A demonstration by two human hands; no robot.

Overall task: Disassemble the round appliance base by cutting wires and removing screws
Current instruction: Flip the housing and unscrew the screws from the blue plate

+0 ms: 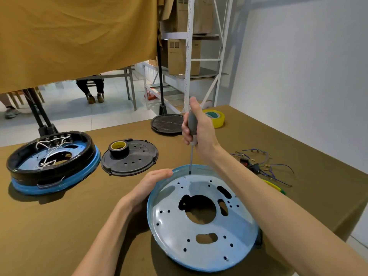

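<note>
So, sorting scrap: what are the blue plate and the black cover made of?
Blue plate: likely stamped sheet metal, glossy finish, with punched holes and glare. Black cover: probably moulded plastic, matte, with a moulded rim and lugs.

Bare olive tablecloth near left, wide open for a reach. Near centre taken by the blue metal base plate, tilted, with the left hand on its left rim and the right hand holding a screwdriver upright over its far rim. Left side blocked by a second appliance base with white wires; just right of it a black perforated cover carrying a black tape roll. Narrow gap between cover and plate. Far centre: black round lid, yellow tape roll. Right: loose cut wires, a yellow-green tool partly hidden by the right forearm. Far right corner bare cloth by the wall.
</note>
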